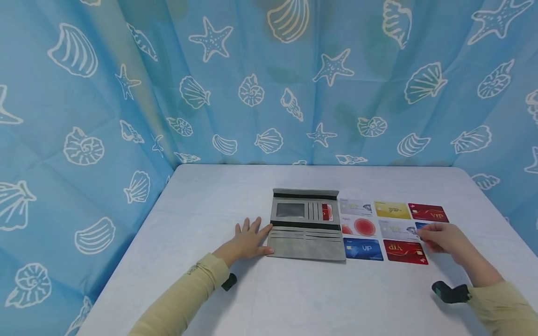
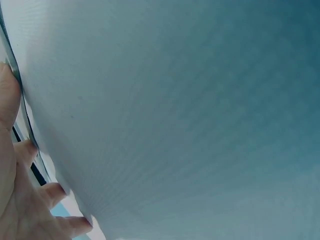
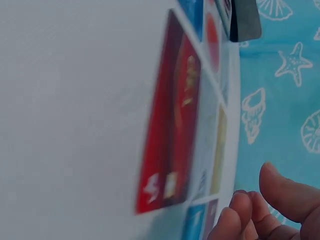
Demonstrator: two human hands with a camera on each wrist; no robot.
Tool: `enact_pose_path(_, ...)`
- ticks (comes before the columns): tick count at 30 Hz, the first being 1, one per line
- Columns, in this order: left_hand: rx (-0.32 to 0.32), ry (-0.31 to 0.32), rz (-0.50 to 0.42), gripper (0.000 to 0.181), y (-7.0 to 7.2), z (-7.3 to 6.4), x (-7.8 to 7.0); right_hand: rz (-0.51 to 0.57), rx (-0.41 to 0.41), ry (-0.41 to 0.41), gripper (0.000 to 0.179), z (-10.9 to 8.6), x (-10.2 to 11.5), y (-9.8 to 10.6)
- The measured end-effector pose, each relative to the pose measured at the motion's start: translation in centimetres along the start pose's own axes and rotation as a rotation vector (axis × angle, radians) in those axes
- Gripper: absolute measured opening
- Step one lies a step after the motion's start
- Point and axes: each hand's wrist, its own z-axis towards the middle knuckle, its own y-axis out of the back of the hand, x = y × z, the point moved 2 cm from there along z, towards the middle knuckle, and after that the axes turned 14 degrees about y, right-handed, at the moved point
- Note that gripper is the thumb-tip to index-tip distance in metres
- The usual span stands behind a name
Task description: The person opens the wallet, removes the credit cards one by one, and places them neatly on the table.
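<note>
A grey wallet (image 1: 307,245) lies unfolded on the table, with a clear window and a red-and-white card (image 1: 327,212) in an upper slot. My left hand (image 1: 249,242) is spread at its left edge, fingertips and thumb touching that edge. My right hand (image 1: 447,240) hovers over the right end of the card rows, thumb and fingers loosely bent and apart, nothing visible between them. Under it, a blue card (image 1: 421,225) is mostly hidden. Beside the fingertips lie a silver VIP card (image 1: 397,229) and a red VIP card (image 1: 405,252), which also shows in the right wrist view.
Rows of cards sit right of the wallet: another silver card (image 1: 356,206), a gold card (image 1: 392,210), a dark red card (image 1: 428,213), a card with red circles (image 1: 358,226) and a blue VIP card (image 1: 363,249). A shell-patterned blue curtain (image 1: 252,70) hangs behind the white table (image 1: 294,298).
</note>
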Motion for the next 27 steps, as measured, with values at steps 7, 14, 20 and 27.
enact_pose_path(7, 0.0, -0.004, -0.006, 0.075, -0.1, 0.1, 0.1, -0.007, -0.045, 0.039, 0.061, 0.6, 2.6, -0.8)
enact_pose_path(14, 0.001, 0.0, -0.005, 0.075, -0.3, 0.3, 0.2, -0.003, -0.069, 0.055, 0.064, 1.7, 3.2, -1.6)
enact_pose_path(20, -0.001, 0.004, 0.001, 0.075, -0.3, 0.4, 0.1, 0.013, -0.04, 0.097, 0.061, 2.5, 4.8, -2.6)
enact_pose_path(27, 0.002, 0.013, 0.003, 0.075, 0.0, 0.0, 0.0, 0.035, 0.015, 0.15, 0.055, 3.4, 7.4, -4.6)
